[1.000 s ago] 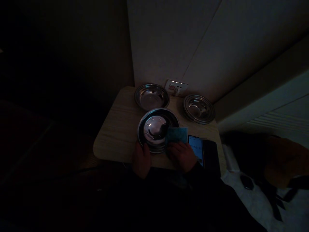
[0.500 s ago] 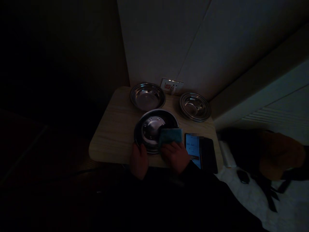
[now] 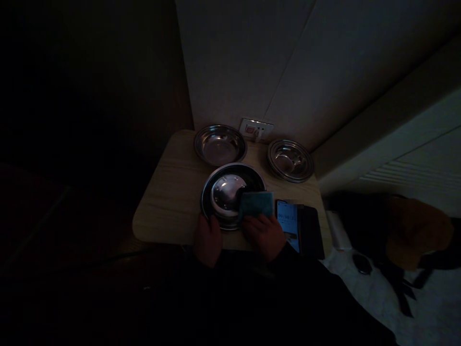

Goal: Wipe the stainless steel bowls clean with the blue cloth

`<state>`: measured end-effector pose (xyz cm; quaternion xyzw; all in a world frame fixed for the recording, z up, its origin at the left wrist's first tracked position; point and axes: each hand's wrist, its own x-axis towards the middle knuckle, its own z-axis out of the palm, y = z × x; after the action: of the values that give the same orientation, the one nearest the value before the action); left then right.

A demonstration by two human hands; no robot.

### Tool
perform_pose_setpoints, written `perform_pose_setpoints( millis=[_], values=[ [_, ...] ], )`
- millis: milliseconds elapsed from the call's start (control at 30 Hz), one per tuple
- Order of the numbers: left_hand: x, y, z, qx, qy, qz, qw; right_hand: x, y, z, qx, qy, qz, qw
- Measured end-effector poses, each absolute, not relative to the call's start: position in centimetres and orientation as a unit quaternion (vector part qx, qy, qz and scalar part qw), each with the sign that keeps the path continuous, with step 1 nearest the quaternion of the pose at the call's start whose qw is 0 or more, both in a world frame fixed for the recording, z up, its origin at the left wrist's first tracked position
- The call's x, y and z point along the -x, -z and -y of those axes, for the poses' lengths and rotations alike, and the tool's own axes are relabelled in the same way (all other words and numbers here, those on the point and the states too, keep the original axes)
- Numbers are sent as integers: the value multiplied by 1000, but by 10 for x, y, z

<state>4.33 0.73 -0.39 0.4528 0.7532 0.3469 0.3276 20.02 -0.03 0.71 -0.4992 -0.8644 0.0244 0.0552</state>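
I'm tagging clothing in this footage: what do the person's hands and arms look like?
The left hand and right hand are both ungloved. Dark, apparently black long sleeves reach about to the wrists, with no pattern visible. It is too dark to make out cuffs or jewellery.

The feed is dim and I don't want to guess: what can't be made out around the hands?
All in the head view:
Metal basin, near right inside: hidden by the blue-green pad and right hand.
The pad itself: too dark to tell cloth from sponge.
Left hand: exact finger hold lost in shadow at the rim.
Phone: last digits too small and blurred.
Bowl stack: overlapping rims and shadow hide the count.
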Motion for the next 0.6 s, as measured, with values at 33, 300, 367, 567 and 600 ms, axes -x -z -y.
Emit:
perform_pose_setpoints(
  millis=[33,300,367,567,600],
  values=[
    [-44,3,-7,-453,-341,-755,329,-198,-7,0,503,-32,862,60],
    [-41,5,-8,-452,-318,-774,309,-163,-7,0,506,-97,852,97],
    [-38,5,-9,-458,-324,-766,313,-178,-8,-1,494,-71,863,82],
    [-38,-5,-12,-483,-311,-754,319,-230,-12,-15,489,-7,870,68],
    [-38,-7,-12,-490,-314,-746,323,-236,-11,-18,489,-8,869,77]
  ],
)
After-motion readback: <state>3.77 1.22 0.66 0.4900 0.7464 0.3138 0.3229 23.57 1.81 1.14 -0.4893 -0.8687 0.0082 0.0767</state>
